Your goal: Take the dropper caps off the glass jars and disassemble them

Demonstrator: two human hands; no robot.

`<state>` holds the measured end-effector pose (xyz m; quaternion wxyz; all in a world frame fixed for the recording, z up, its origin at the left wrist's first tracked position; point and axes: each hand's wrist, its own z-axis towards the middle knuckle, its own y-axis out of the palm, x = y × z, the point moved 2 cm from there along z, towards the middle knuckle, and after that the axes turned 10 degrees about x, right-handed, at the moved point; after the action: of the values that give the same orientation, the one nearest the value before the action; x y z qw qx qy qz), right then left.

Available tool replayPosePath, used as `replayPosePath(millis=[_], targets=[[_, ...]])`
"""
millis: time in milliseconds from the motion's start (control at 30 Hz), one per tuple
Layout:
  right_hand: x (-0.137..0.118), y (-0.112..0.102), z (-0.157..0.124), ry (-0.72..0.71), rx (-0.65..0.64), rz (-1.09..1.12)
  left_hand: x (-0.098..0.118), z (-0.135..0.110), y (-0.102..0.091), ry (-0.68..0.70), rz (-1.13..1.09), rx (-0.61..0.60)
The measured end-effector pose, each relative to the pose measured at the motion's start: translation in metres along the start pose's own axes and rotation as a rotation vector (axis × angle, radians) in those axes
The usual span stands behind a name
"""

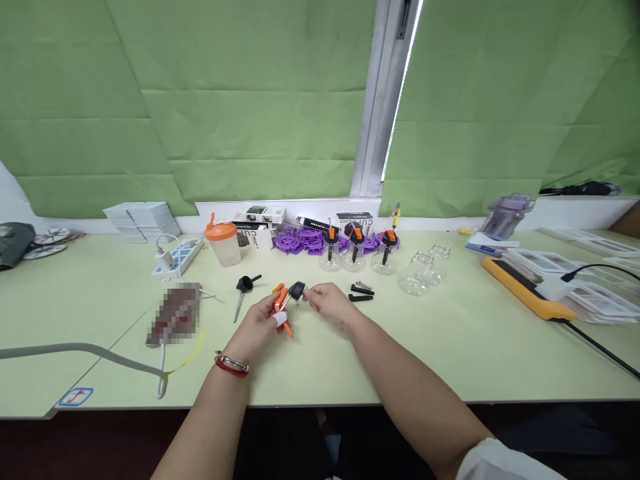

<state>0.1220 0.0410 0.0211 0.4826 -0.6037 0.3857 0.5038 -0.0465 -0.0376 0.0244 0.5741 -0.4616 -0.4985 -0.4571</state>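
My left hand [260,327] is closed around an orange plastic part [281,298] and a thin metal tube [285,302]. At the tube's upper end sits a black cap [297,290]. The fingers of my right hand [330,301] pinch at the right side of this cap; anything small between the fingertips is hidden. Left of my hands lies a black funnel-like piece [245,285] with a stem. To the right are black strips [361,298] and a small spring [364,285]. Behind them stand three glass bottles [354,260] with orange and black tops.
Several topless glass bottles [415,277] stand right of the fitted ones. Purple plastic parts [300,241] and small boxes line the wall. An orange-lidded cup [223,248], a power strip [185,257] and a blurred item [175,312] are on the left; an orange-edged device [527,288] is right.
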Motion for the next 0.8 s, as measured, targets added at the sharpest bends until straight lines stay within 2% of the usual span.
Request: replayPosePath(millis=[100,167,233,333,500,800], targets=[[-0.001,-0.021,0.007,0.008,0.247,0.196,-0.005,0.007,-0.018,-0.023,0.182,0.171],[0.001,-0.031,0.011,0.008,0.292,0.274,-0.010,0.016,-0.030,-0.091,0.445,0.303],[0.004,-0.035,0.013,-0.002,0.276,0.286,-0.012,0.029,-0.037,-0.146,0.742,0.284],[0.007,-0.033,0.012,-0.044,0.243,0.259,-0.010,0.047,-0.035,-0.142,0.917,0.272],[0.008,-0.028,0.011,-0.067,0.199,0.247,-0.005,0.062,-0.022,-0.082,1.079,0.254],[0.011,-0.023,0.012,-0.053,0.157,0.186,-0.009,0.065,-0.011,-0.046,1.270,0.234]])
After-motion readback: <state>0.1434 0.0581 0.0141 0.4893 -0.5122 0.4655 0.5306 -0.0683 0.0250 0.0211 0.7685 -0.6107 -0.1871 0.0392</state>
